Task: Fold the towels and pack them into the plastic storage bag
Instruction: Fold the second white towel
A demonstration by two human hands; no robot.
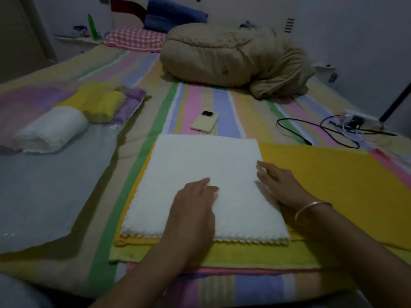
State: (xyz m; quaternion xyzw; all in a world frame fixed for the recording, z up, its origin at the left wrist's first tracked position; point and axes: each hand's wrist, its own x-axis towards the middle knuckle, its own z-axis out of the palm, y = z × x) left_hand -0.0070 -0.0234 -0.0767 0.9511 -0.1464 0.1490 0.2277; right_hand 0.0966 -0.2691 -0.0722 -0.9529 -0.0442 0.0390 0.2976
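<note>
White towel (200, 181), already folded to a rough square, lies on a spread yellow towel (333, 187) near the bed's (200, 103) front edge. Both hands lie open and flat on it, gripping nothing: the left hand (193, 207) presses near its front middle, and the right hand (280, 185) rests at its right edge, fingertips on the cloth.

Toward the bed's left edge lies the clear bag (44, 185), with a white roll (51, 130), a yellow roll (100, 105) and a purple roll (131, 101) at its far end; whether they sit inside it or on top, I cannot tell.

Judging by this, the step in hand is smoothing the white towel between folds. The next move likely calls for pinching one edge with both hands and folding or rolling it evenly, without dragging the yellow towel beneath, then carrying it left to the bag.
</note>
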